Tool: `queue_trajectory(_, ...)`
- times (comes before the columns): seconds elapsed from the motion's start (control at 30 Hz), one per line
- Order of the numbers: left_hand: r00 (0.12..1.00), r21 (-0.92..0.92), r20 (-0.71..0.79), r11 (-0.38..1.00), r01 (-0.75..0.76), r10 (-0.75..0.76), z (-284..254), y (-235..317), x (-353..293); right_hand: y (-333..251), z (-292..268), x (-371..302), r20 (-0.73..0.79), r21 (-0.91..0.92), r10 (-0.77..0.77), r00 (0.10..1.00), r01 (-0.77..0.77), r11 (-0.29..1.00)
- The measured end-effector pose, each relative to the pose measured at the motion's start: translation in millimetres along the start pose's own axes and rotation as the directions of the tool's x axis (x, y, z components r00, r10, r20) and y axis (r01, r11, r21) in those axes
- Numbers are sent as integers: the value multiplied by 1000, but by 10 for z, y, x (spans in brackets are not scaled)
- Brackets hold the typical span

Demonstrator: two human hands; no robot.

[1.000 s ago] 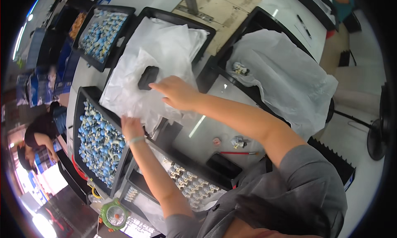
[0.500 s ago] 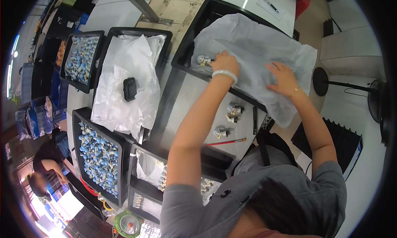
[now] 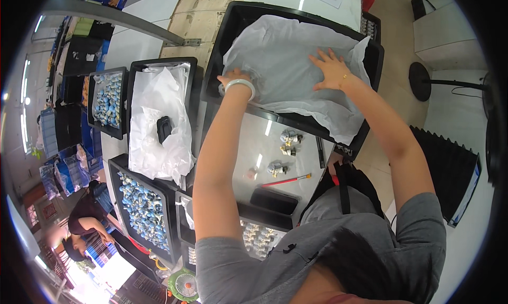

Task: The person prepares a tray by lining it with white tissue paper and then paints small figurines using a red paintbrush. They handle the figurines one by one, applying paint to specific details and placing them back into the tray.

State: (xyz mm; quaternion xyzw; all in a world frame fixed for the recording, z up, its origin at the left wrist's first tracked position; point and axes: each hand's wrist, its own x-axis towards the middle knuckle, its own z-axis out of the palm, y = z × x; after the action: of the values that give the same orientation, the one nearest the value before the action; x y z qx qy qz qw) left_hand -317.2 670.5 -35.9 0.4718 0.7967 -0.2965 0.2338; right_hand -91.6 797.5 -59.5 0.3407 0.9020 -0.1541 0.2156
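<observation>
A sheet of thin whitish liner (image 3: 286, 55) lies in a large black tray (image 3: 377, 66), its edges rumpled against the walls. My right hand (image 3: 332, 74) rests palm down on this liner, fingers spread. At the tray's near-left corner is my left hand (image 3: 236, 81), a pale bangle on its wrist. Its fingers are partly hidden but look apart at the liner's edge, and nothing shows in them. Clear crinkled plastic (image 3: 258, 82) lies beside it. Below the tray, small painted figurines (image 3: 277, 169) stand on the table with a red-handled paintbrush (image 3: 288, 180).
A black pen-like stick (image 3: 320, 152) lies right of the figurines. Leftward, a black tray holds white sheets (image 3: 159, 92) with a black case (image 3: 164, 128) on top. Other trays hold blue-and-white pieces (image 3: 143, 209). A metal post (image 3: 116, 19) crosses the far left. Someone works lower left.
My left hand has moved left to the tray corner, and the figurine beside it no longer shows. The liner now sits lower inside the tray. The view has shifted.
</observation>
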Motion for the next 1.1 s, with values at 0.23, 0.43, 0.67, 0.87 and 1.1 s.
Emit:
queue_trajectory(0.23,872,-191,-458,939,-287,174,-237,116,415,46,-66,-455,112,-142,31,993,-15,990)
queue_trajectory(0.43,963,-363,-268,924,-124,24,-569,71,915,308,152,-544,83,-133,6,997,5,991)
queue_trajectory(0.67,850,-291,-416,839,-461,323,-478,-396,1137,61,11,-570,37,-120,-19,999,23,993)
queue_trajectory(0.87,923,70,10,920,-385,385,-340,-579,119,-506,216,-165,-479,53,-508,716,601,797)
queue_trajectory(1.1,946,14,-158,959,-285,283,92,-564,227,-1297,436,305,-304,150,-567,766,626,766)
